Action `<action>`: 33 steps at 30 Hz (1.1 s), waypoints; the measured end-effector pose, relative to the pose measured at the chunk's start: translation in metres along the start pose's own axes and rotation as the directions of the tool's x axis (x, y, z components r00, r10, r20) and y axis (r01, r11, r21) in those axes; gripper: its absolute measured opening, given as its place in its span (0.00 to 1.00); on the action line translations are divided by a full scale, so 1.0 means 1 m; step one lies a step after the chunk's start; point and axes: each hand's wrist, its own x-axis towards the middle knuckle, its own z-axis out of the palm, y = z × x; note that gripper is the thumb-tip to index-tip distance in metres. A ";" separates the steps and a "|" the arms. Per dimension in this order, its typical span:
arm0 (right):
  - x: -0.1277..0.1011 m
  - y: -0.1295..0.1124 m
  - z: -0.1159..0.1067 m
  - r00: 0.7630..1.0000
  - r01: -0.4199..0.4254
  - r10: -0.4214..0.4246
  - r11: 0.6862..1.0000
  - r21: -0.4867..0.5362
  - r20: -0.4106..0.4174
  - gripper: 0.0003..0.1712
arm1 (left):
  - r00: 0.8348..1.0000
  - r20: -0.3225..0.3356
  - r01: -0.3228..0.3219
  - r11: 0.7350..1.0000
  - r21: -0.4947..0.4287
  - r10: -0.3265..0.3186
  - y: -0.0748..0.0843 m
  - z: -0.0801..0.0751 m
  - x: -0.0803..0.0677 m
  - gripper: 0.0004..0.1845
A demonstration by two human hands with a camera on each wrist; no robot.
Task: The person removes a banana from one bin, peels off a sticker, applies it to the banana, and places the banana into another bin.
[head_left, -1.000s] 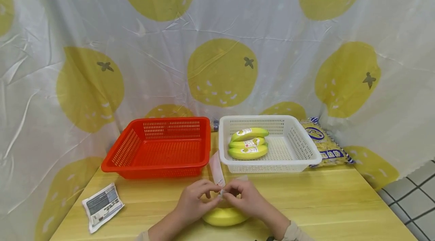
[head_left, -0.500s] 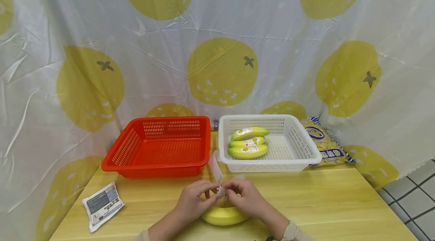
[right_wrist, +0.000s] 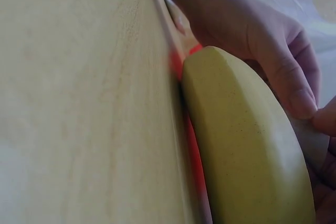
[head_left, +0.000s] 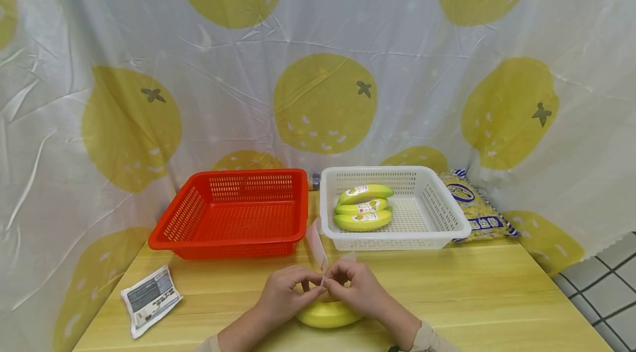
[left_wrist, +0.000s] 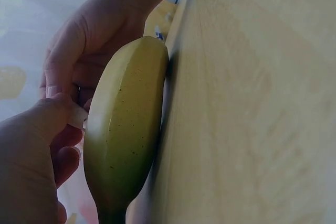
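Note:
A yellow banana (head_left: pixel 329 316) lies on the table right in front of the person, filling much of both wrist views. Just beyond it, my left hand (head_left: pixel 288 292) and right hand (head_left: pixel 359 290) meet, fingertips together. Between thumb and forefinger each pinches a small whitish piece of a paper label strip (head_left: pixel 316 244), seen in the left wrist view as a pale scrap (left_wrist: pixel 77 116). The strip runs away from the fingers toward the gap between the two baskets. Behind the right fingers stands a pale, translucent flap of paper (head_left: pixel 350 256).
A red plastic basket (head_left: pixel 228 247) stands back left. Beside it a white basket (head_left: pixel 392 241) holds several labelled bananas (head_left: pixel 365 220). A white packet (head_left: pixel 151 300) lies at left on the table (head_left: pixel 477 302). A yellow printed bag (head_left: pixel 474 208) leans behind the white basket.
Both hands stay over the banana with only small finger movements. The scrap at the fingertips, lifted half a second ago, is now more hidden between the fingers.

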 end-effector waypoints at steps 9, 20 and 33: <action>0.001 0.003 -0.002 0.999 0.035 -0.036 0.999 0.039 0.013 0.06 | 1.000 -0.002 -0.002 1.000 -0.010 0.002 0.001 -0.002 0.001 0.08; 0.000 0.008 -0.004 0.989 0.140 -0.143 0.987 0.077 0.029 0.09 | 0.999 -0.020 -0.040 0.999 0.028 0.040 -0.002 -0.005 0.003 0.14; -0.001 0.006 -0.003 0.995 0.101 -0.100 0.994 0.048 -0.012 0.06 | 0.997 -0.047 -0.051 0.998 0.044 0.053 -0.003 -0.005 0.001 0.12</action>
